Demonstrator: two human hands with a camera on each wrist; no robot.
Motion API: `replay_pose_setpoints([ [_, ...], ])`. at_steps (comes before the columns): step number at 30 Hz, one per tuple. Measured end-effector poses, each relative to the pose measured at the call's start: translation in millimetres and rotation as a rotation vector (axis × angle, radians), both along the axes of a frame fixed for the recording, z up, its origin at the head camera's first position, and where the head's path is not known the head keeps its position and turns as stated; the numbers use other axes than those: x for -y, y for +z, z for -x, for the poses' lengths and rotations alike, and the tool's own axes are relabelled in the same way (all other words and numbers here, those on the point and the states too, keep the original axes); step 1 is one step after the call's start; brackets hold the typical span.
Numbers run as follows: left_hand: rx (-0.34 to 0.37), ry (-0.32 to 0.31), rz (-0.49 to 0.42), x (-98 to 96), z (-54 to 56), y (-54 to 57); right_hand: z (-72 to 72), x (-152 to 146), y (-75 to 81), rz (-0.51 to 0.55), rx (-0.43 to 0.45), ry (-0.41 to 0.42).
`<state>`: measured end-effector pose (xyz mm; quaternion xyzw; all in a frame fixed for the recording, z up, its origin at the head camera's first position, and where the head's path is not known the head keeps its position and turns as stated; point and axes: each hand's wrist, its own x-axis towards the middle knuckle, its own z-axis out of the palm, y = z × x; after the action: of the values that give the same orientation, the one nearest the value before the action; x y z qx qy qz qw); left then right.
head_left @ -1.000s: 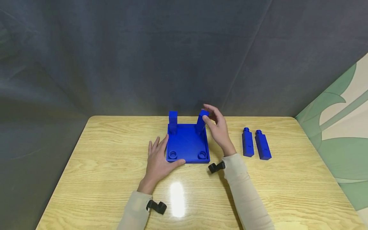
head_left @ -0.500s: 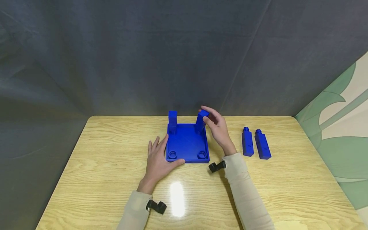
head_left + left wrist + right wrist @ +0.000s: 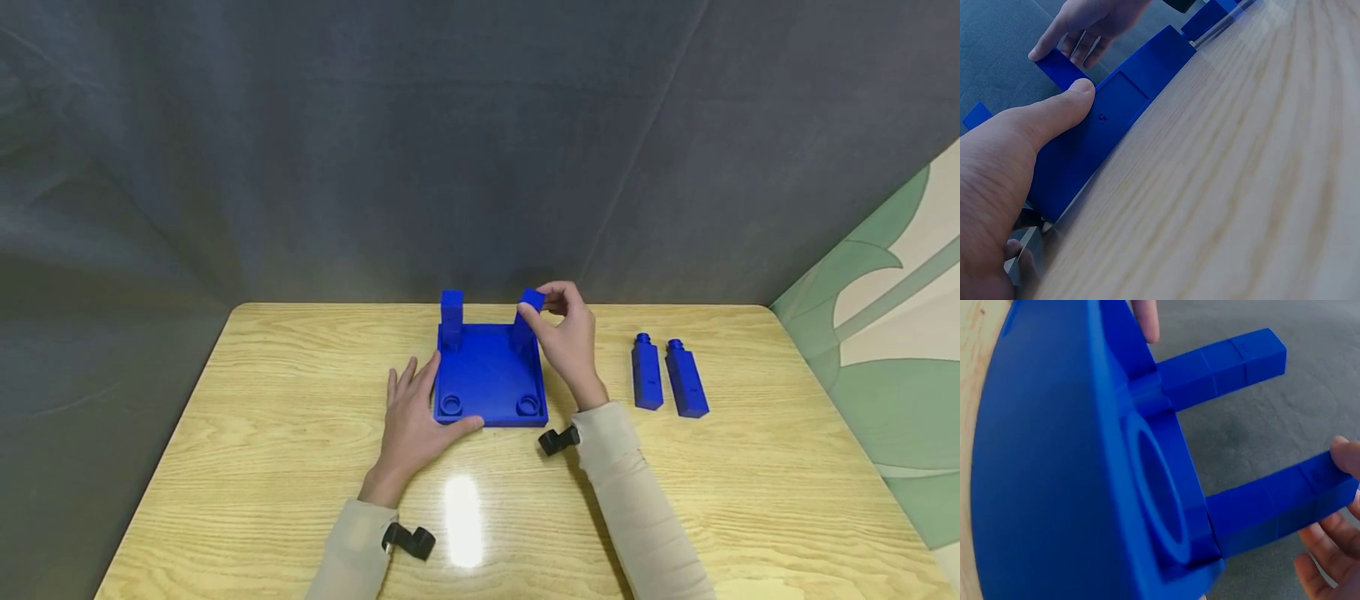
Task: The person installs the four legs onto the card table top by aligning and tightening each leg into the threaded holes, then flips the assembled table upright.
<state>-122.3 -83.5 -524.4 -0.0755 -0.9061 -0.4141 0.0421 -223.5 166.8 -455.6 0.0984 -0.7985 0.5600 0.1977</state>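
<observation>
A blue square tabletop of a toy table (image 3: 487, 375) lies upside down on the wooden table, two round sockets showing at its near corners. My left hand (image 3: 411, 429) spans its near left corner, thumb straight against the front wall, fingers spread by the left side. One blue leg (image 3: 452, 317) stands upright at the far left corner. At the far right corner, my right hand (image 3: 567, 342) pinches the top of a second leg (image 3: 1272, 506) between thumb and fingers; it leans slightly right in the head view. Its lower end meets the tabletop, with the joint hidden.
Two more blue legs, one on the left (image 3: 647, 379) and one on the right (image 3: 686, 383), lie side by side at the right, threaded ends pointing away. A dark grey curtain (image 3: 480, 167) hangs behind the wooden table (image 3: 300, 375).
My right hand's fingers have drawn in from extended to bent around the leg's top, and the wrist has shifted slightly left. The left hand and the tabletop have stayed in place.
</observation>
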Motion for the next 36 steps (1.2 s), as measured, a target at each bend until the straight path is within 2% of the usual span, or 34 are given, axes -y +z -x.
replay_pose_setpoints([
  [3,-0.002,-0.001,0.002,-0.1,0.1,0.1,0.5,1.6,-1.4,-0.008,-0.014,-0.019],
  [6,-0.003,-0.001,0.002,0.2,0.0,0.2,0.9,0.8,-0.6,0.005,-0.008,0.022],
  [13,0.009,0.001,0.009,-0.3,-0.1,-0.3,1.4,-6.4,-1.8,0.236,0.079,0.338],
  [15,0.01,0.003,0.01,-0.2,-0.3,-0.6,2.1,-7.6,-3.1,0.258,0.093,0.388],
  [17,0.008,0.004,0.006,-0.2,-0.6,-0.8,2.7,-8.3,-4.1,0.266,0.101,0.401],
  [22,-0.002,0.0,0.004,-0.1,-0.7,-1.2,3.5,-9.1,-5.0,0.241,0.102,0.342],
  [29,-0.006,-0.001,0.004,0.6,-0.6,-1.6,2.8,-7.0,-3.5,0.108,0.068,0.174],
  [36,-0.001,-0.003,0.01,-0.7,0.2,-2.4,-1.2,0.6,-1.8,0.063,0.043,0.03],
])
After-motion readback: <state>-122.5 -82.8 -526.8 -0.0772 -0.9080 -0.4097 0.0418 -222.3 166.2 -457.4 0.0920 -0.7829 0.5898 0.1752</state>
